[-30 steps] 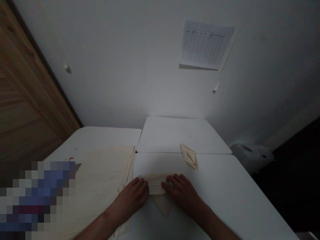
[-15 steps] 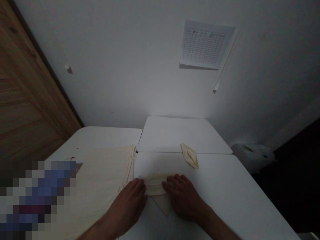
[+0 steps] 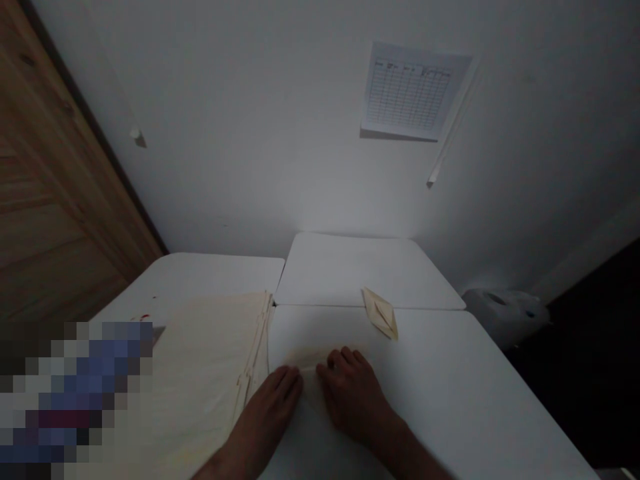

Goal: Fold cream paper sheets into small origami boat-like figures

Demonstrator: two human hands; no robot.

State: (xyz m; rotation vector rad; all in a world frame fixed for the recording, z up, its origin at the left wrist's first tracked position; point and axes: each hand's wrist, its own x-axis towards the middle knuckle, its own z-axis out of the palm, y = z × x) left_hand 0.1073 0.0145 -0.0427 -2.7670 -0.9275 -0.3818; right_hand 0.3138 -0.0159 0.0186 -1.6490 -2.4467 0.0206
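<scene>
Flat-hand contact on thin cloth, viewed from my own head. My left hand (image 3: 270, 407) and my right hand (image 3: 353, 397) lie palm down on a white table top (image 3: 450, 393), directly before me, with a narrow gap between them. Neither hand pinches anything: the fingers (image 3: 345, 363) of my right hand are slightly spread and pressed downward, and my left hand is equally flat. A piece of cream cloth (image 3: 305, 353) lies under and just ahead of both hands; in this dim light its outline fades into the table, so I cannot tell its exact edges or folds. It appears light, soft and limp, and likely to slide on the smooth top. Flat pressure from both palms would steady it, while lifting would probably call for a pinch at an exposed edge. Just beside my left hand, on that side, lies a stack of cream cloth (image 3: 205, 360), its layered edge facing my hands. Ahead of my right hand, well apart, lies a folded, pointed cream cloth bundle (image 3: 381, 315). A pixelated patch (image 3: 75, 400) hides the area farther to my left.
</scene>
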